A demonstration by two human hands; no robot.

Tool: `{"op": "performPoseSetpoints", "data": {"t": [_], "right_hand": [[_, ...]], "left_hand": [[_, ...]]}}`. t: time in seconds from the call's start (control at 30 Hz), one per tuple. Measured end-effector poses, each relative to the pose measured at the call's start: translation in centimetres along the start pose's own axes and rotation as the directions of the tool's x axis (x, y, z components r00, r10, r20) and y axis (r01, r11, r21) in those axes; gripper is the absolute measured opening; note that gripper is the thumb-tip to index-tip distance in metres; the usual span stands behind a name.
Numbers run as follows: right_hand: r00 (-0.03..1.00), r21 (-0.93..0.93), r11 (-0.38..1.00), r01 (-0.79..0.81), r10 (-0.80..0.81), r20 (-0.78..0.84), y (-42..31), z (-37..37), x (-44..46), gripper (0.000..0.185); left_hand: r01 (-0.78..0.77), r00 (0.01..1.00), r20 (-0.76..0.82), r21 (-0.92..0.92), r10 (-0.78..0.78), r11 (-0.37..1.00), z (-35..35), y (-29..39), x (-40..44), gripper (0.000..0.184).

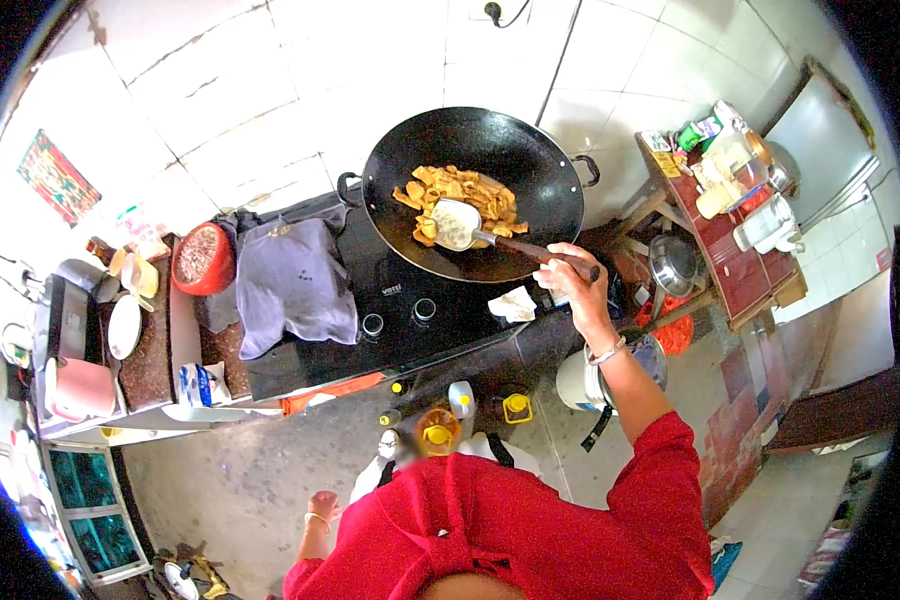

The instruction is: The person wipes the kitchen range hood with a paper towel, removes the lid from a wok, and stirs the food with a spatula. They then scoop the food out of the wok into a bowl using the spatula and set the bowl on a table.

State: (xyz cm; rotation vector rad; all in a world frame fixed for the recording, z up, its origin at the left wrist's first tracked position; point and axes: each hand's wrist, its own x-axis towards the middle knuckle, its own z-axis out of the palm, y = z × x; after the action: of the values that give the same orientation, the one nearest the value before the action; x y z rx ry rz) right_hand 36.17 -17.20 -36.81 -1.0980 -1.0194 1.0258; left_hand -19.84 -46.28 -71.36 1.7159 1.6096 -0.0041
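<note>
My right hand (575,282) is closed around the dark handle of a wok spatula (456,224). The spatula's metal blade rests among golden-brown fried pieces of food (457,182) inside a large black wok (475,137). Two loop handles stick out from the wok's rim, which sits on a black stove top (410,294). Just below the wok, left of my right hand, lies a crumpled white cloth or tissue (512,304). My left hand (323,506) hangs low beside my body, away from the stove; its fingers are too small to make out.
Left of the wok, a grey cloth (295,275) covers part of the counter beside a red bowl (203,259). Bottles and a yellow-capped oil jug (438,436) stand on the floor by my feet. To the right are a pot (578,384) and a cluttered red table (715,235).
</note>
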Motion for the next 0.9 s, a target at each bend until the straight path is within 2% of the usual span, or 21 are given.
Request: {"op": "performPoseSetpoints", "data": {"t": [0.03,0.1,0.17,0.23,0.33,0.43,0.6,0.73,0.9], "right_hand": [[0.999,0.020,0.999,-0.026,0.027,-0.031,-0.1,-0.1,0.0,0.027],[0.997,0.032,0.999,-0.044,0.046,-0.065,0.0,0.0,0.0,0.028],[0.993,0.047,0.997,-0.061,0.065,-0.098,0.2,0.1,0.1,0.028],[0.993,0.089,0.995,-0.055,0.064,-0.098,0.6,0.0,0.2,0.028],[0.995,0.098,0.994,-0.047,0.056,-0.086,1.2,0.0,0.4,0.028],[0.997,0.099,0.994,-0.037,0.043,-0.062,1.8,0.1,0.6,0.029],[0.991,0.183,0.982,-0.049,0.071,-0.115,0.7,-0.4,0.7,0.026],[0.987,0.174,0.984,-0.044,0.069,-0.143,-1.1,-1.8,0.8,0.024],[0.992,0.156,0.986,0.055,-0.036,-0.124,-4.1,-3.2,0.7,0.021]], "left_hand": [[0.124,0.992,0.016,-0.144,-0.123,0.982,0.0,0.2,0.0,0.008],[0.321,0.942,0.066,-0.449,-0.328,0.834,0.1,0.8,-0.1,0.009],[0.399,0.895,0.117,-0.643,-0.430,0.654,-0.4,1.8,-0.2,0.010],[0.402,0.878,0.138,-0.731,-0.458,0.552,-1.0,3.1,-0.5,0.011],[0.408,0.860,0.159,-0.785,-0.486,0.465,-1.8,4.6,-0.6,0.012],[0.429,0.849,0.185,-0.787,-0.495,0.443,-1.6,4.4,-0.4,0.012],[0.446,0.837,0.209,-0.795,-0.505,0.411,-1.7,4.1,-0.6,0.012],[0.456,0.833,0.227,-0.798,-0.504,0.394,-1.6,4.3,-0.5,0.012],[0.464,0.831,0.246,-0.800,-0.498,0.379,-2.4,5.0,-0.1,0.012]]}}
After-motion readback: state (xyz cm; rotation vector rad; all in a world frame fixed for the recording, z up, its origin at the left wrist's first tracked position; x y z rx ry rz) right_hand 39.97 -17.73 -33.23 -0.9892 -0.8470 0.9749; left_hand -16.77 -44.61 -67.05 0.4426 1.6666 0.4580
